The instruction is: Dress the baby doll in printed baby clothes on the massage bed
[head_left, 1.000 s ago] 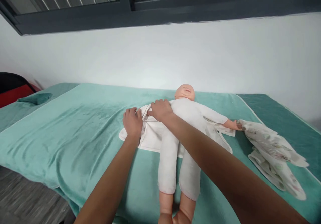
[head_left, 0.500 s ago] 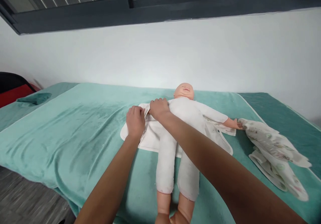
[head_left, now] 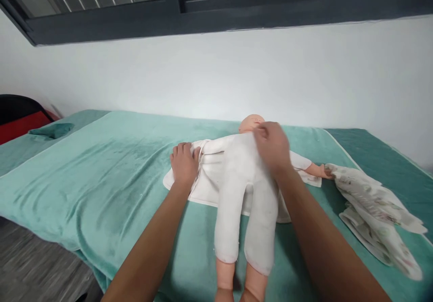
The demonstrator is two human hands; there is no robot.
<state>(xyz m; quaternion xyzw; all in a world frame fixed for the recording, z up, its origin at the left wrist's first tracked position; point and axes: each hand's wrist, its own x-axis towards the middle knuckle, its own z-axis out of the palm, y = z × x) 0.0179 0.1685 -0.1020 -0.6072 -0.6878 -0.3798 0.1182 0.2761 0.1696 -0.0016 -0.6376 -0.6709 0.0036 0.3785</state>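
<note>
A baby doll (head_left: 233, 157) with a white cloth body lies on its back, head toward the wall. A white baby shirt (head_left: 208, 182) is spread open beneath its torso. My left hand (head_left: 184, 163) is closed on the shirt's sleeve, around the end of the doll's arm on the left; the doll's hand there is hidden. Over the doll's upper chest and shoulder, my right hand (head_left: 273, 146) is slightly blurred, its fingers curled together near the chin. Whether it holds anything is hidden. The doll's other arm (head_left: 316, 170) stretches out to the right.
A crumpled patterned baby garment (head_left: 375, 207) lies at the right, by the doll's hand. A green blanket (head_left: 111, 171) covers the bed. Behind stand a white wall (head_left: 152, 76) and a dark window frame (head_left: 237, 15). A red and black item (head_left: 20, 121) is at far left.
My right hand has left the sleeve on the left and moved right, over the doll's upper chest. My left hand stays at the sleeve. The doll's arm on the left now shows more.
</note>
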